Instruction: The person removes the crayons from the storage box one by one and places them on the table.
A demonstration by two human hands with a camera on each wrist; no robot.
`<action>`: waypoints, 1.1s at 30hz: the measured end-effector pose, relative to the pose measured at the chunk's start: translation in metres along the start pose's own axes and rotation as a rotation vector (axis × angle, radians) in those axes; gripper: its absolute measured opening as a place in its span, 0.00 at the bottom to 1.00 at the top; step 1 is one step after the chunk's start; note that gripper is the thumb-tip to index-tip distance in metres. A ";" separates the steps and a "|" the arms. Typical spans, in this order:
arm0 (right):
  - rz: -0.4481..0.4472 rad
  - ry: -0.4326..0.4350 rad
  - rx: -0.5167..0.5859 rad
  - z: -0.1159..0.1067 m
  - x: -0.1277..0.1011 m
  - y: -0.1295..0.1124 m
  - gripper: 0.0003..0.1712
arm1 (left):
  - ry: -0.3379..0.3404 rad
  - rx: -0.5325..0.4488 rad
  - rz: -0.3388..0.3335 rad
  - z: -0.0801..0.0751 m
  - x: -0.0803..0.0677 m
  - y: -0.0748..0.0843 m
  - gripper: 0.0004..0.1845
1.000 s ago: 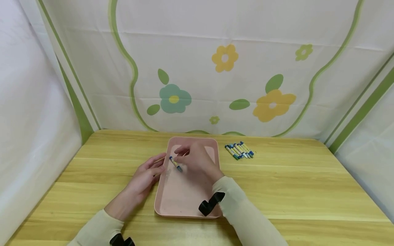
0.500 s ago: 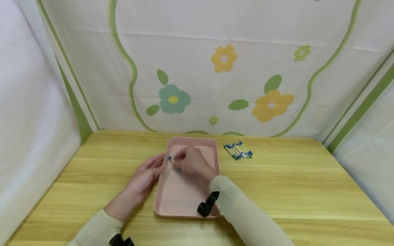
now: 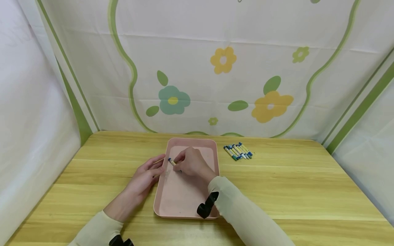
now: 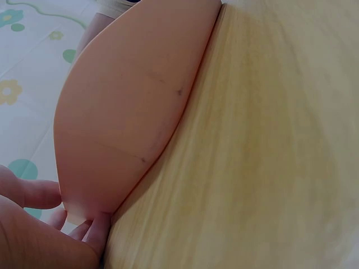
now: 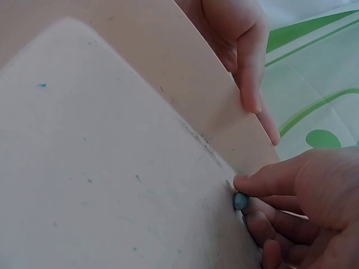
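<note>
A blue crayon is pinched between the thumb and curled fingers of the right hand, and its tip is pressed onto the floor of the pink tray near the tray's far left wall, as is seen close up from the right wrist. The left hand is laid relaxed on the wooden counter, its straight fingers resting against the outer left wall of the tray. A small bunch of further crayons is left lying on the counter, apart from the tray, off its far right corner
</note>
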State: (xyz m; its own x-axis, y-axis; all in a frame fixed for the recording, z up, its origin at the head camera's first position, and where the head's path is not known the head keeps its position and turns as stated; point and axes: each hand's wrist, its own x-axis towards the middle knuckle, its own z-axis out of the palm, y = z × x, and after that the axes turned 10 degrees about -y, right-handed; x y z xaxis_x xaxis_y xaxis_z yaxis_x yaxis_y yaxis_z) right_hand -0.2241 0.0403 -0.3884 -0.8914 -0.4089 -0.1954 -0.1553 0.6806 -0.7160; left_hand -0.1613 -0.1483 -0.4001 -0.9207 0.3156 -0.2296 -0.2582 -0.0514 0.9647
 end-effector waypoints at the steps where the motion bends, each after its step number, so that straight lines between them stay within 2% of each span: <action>1: 0.004 0.001 -0.005 0.000 0.000 0.000 0.07 | 0.000 0.001 0.000 0.000 0.000 0.000 0.32; 9: 0.049 0.010 0.033 -0.003 -0.002 -0.002 0.06 | 0.001 0.004 -0.005 0.000 0.000 0.000 0.32; 15: 0.018 0.041 0.120 -0.013 -0.006 -0.004 0.06 | 0.000 0.003 -0.006 -0.001 0.000 -0.001 0.32; 18: 0.036 0.049 0.130 -0.022 -0.010 -0.005 0.07 | -0.001 0.002 -0.004 -0.001 0.000 -0.002 0.32; 21: 0.081 0.078 0.049 -0.035 -0.014 -0.006 0.06 | 0.000 0.004 -0.004 -0.001 0.001 -0.002 0.32; 23: 0.091 0.091 0.038 -0.043 -0.017 -0.005 0.06 | 0.001 0.004 -0.005 -0.001 0.001 -0.002 0.32; 25: 0.069 0.110 0.044 -0.051 -0.019 -0.004 0.07 | 0.003 0.005 -0.006 -0.001 0.001 -0.003 0.32; 28: 0.034 0.112 0.123 -0.061 -0.023 -0.001 0.09 | 0.001 0.007 -0.006 -0.001 0.000 -0.002 0.32; 33: 0.023 0.132 0.130 -0.073 -0.029 0.004 0.10 | -0.006 0.017 -0.007 0.000 -0.001 -0.001 0.32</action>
State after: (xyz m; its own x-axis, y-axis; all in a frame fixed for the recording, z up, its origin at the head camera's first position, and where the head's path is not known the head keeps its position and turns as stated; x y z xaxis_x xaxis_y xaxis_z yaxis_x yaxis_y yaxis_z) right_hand -0.2300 0.0993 -0.3371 -0.9437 -0.3047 -0.1289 -0.0855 0.6010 -0.7947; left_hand -0.1601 -0.1481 -0.4012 -0.9171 0.3214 -0.2359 -0.2597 -0.0326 0.9651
